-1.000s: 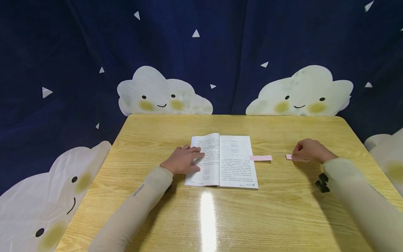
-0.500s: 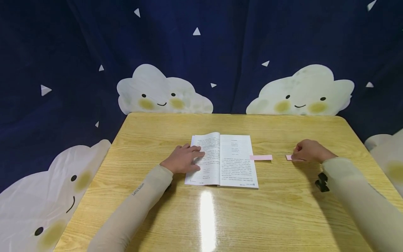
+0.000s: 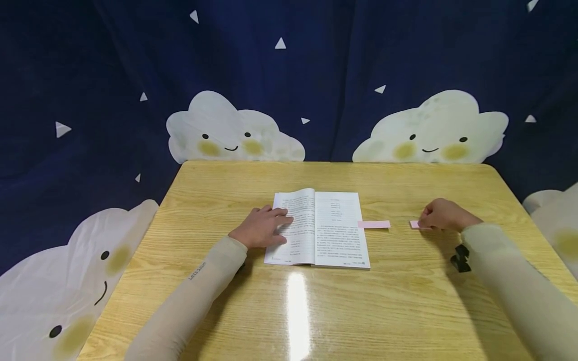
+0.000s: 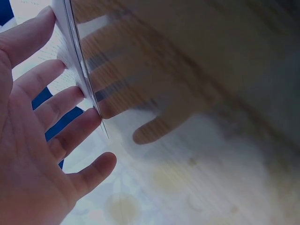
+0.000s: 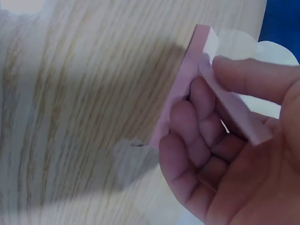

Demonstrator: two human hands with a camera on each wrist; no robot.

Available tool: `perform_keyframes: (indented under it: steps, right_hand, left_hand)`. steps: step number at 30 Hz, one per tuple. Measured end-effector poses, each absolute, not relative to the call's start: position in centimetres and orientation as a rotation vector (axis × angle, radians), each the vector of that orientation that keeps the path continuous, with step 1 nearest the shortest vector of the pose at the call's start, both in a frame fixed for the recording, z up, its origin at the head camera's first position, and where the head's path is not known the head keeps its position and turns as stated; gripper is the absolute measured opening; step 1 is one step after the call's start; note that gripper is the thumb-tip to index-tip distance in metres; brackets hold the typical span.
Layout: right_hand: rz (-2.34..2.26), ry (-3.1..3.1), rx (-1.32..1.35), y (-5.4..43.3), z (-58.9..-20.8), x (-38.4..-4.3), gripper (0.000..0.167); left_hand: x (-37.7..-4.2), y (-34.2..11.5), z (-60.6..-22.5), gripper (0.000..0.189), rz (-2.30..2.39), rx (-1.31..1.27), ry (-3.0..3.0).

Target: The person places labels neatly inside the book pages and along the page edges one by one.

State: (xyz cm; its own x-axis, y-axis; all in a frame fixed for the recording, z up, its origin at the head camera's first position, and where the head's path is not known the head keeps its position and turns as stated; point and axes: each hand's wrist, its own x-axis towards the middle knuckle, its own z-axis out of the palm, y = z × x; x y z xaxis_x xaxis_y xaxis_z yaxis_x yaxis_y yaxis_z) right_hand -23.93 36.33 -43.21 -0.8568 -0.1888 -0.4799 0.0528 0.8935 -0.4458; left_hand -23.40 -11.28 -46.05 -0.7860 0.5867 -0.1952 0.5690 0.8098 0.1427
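An open book [image 3: 340,240] lies on the wooden table. My left hand [image 3: 262,228] rests on its left page with fingers spread, the thumb near the lower part. In the left wrist view, the fingertips [image 4: 86,119] touch the page's edge. A pink sticky strip [image 3: 377,224] sticks out from the right page. To the right of it, my right hand [image 3: 444,215] is at a narrow pad of pink sticky notes [image 5: 180,86]. Between thumb and index finger it pinches the top note [image 5: 236,112], which bends up from the pad; the other fingers curl against the pad's side.
The wooden table [image 3: 384,311] extends around the book, with a bright light reflection in front. A dark blue curtain [image 3: 325,75] with cloud figures hangs behind the far edge. A black device [image 3: 461,258] sits under the right wrist.
The head view has shifted slightly. Both hands stay in place, the left on the page and the right at the pad, its fingers shifting only a little.
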Motion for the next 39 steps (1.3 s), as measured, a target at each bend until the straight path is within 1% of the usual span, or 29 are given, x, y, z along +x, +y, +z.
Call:
perform_keyframes:
  steps: [4, 10, 19, 39]
  right_hand:
    - [-0.635, 2.509, -0.118, 36.3, -43.0, -23.9, 0.026]
    - [-0.615, 2.529, -0.142, 36.9, -43.4, -24.3, 0.022]
    - [-0.6, 2.566, -0.132, 37.4, -43.7, -24.5, 0.022]
    - [-0.599, 2.573, -0.113, 37.3, -43.2, -24.3, 0.028]
  left_hand:
    - [-23.4, -11.2, -46.1, 0.059, 0.113, 0.896, 2.768]
    - [-23.4, -11.3, -46.1, 0.059, 0.111, 0.883, 2.764]
    - [-23.4, -11.2, -46.1, 0.059, 0.084, 0.89, 2.764]
    - [-23.4, -11.4, -45.9, 0.059, 0.093, 0.933, 2.763]
